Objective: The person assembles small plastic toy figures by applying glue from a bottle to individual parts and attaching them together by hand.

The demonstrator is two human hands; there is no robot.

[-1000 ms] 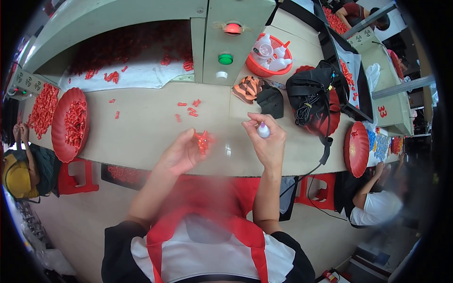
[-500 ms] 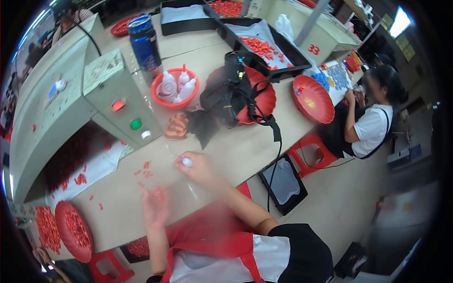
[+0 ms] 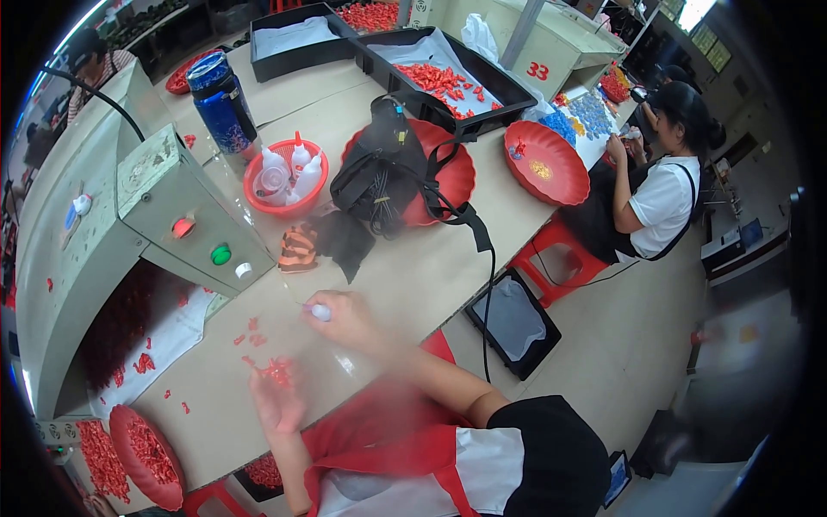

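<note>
My right hand (image 3: pixel 349 320) is closed around a small white squeeze bottle (image 3: pixel 321 312), its thin tip pointing left over the table. Lower and to the left, my left hand (image 3: pixel 277 405) is turned palm up, with several small red pieces (image 3: pixel 277 372) lying on its fingers and palm. A blur on the picture hides their exact shape. Just beyond the left hand, a few loose red pieces (image 3: pixel 253 326) lie on the table (image 3: pixel 388 284). The bottle is apart from the pieces in my left hand.
A pale green machine (image 3: pixel 185 207) with an opening stands at left, more red pieces (image 3: pixel 144 362) inside. Red bowl (image 3: pixel 121 415), basket of squeeze bottles (image 3: pixel 250 185), blue flask (image 3: pixel 226 108), black bag (image 3: pixel 379 172) and black tray (image 3: pixel 517 108) surround me. A co-worker (image 3: pixel 663 198) sits at right.
The whole view has shifted and tilted slightly. My left hand has turned a little, so the red pieces on it show more clearly. The right hand keeps its hold on the squeeze bottle.
</note>
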